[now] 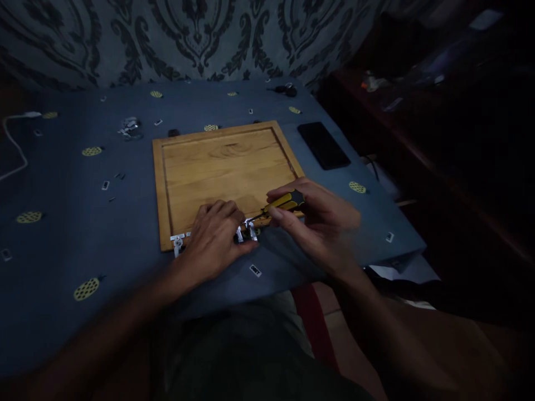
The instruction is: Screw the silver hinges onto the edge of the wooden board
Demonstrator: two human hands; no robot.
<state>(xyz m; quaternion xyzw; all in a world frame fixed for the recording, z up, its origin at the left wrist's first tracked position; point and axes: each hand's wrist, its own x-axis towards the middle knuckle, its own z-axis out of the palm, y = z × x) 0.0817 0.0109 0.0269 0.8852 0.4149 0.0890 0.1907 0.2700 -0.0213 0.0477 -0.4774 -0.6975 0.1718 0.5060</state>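
A wooden panel [225, 167] with a raised frame lies flat on the blue table. Metal hinge pieces [252, 229] sit along its near edge, and another metal piece [178, 243] is at the near left corner. My left hand [215, 236] rests over that edge, fingers bent together and thumb beside the shiny metal, pressing the hardware. In my right hand [313, 220] is a yellow and black screwdriver [288, 201], pinched between thumb and fingers. Its shaft points left and down, with the tip at the metal piece beside my left hand.
A black phone [324, 146] lies right of the panel. Loose metal hardware [130, 128] is at the back left, small screws [120, 176] left of the panel. A white cable [19, 146] crosses the far left; a dark object [286, 89] lies near the back edge.
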